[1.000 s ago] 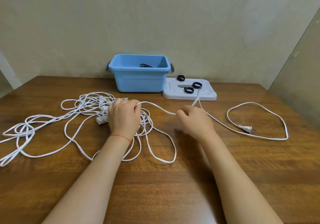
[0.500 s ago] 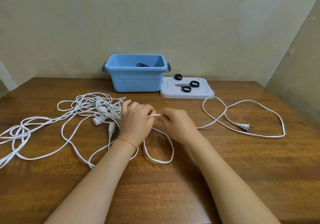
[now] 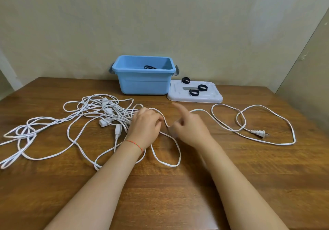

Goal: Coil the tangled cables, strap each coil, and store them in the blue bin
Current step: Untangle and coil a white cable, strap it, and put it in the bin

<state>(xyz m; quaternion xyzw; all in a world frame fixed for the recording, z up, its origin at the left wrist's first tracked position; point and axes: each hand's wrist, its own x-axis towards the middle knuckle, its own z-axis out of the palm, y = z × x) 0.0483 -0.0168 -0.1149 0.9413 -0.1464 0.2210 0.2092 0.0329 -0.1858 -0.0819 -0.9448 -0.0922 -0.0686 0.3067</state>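
Cable (image 3: 204,112) is gripped by curled left hand (image 3: 145,126); right hand (image 3: 191,130) blurred, fingers loose, grip unclear; free length runs rightward, nearer it.

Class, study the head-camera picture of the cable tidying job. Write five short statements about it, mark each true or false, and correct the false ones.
1. The blue plastic bin stands on the white lid. False: the white plastic lid lies flat beside it on the brown wooden table.
2. Three black looped straps lie on the lid. True.
3. The white cable's two-pin plug is inside the bin. False: it lies on the table, to the right.
4. The left hand grips the tangled white cable. True.
5. The bin holds nothing. False: a dark cable shows inside.
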